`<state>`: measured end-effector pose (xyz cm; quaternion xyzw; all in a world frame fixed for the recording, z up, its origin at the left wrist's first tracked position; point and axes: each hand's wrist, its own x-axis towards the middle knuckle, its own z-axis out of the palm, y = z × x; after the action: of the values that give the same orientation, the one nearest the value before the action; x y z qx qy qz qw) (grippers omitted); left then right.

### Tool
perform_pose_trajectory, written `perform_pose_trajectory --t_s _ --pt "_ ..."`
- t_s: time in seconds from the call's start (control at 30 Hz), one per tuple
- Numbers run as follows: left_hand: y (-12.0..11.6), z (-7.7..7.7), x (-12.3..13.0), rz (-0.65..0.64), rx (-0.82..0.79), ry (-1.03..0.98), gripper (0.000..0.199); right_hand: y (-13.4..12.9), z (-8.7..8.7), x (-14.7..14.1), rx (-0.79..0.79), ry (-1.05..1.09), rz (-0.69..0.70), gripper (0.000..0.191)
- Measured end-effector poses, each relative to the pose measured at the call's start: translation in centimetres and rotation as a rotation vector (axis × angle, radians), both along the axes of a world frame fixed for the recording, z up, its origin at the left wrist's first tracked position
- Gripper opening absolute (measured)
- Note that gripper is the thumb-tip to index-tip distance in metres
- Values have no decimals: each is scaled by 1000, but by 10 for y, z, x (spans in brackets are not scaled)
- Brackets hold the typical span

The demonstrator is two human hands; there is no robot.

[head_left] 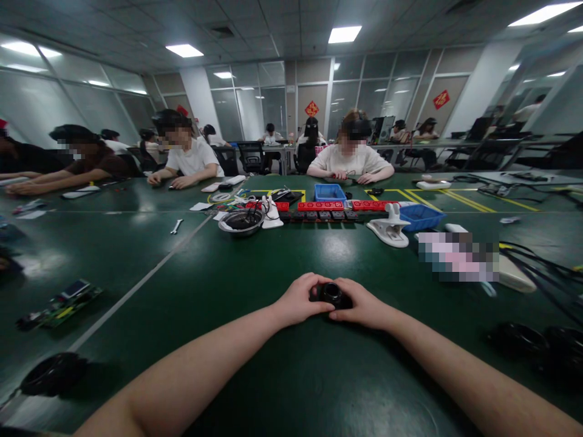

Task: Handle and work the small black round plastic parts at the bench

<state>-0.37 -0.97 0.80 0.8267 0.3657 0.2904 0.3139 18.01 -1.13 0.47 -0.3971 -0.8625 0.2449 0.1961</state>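
At the near left edge of the glossy dark-green tabletop (255,267) lies a black ring-shaped item (53,374). Farther in, the left hand (301,300) and right hand (362,303) curl around a small black cylindrical object (332,296), thumbs and fingers hiding its sides. Black rounded items (519,340) at right are blurred and partly cut off. Beyond, a round silver metal bowl (241,232) holds dark, indistinct contents; blue plastic trays (422,224) stand rightward. Seated people (350,159) and glass partitions (248,103) fill the room behind.
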Motion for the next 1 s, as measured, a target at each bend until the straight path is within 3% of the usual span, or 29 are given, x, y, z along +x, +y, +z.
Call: perform_pose_trajectory --t_s 0.2,0.8,1.0 --pt "1 2 -2 -45 -11 22 44 5 5 10 -161 64 116 35" --pt "2 0 -2 -59 -11 -5 45 5 6 6 -194 102 91 31" --pt "0 1 0 -20 -39 7 43 5 2 6 -238 124 18 30"
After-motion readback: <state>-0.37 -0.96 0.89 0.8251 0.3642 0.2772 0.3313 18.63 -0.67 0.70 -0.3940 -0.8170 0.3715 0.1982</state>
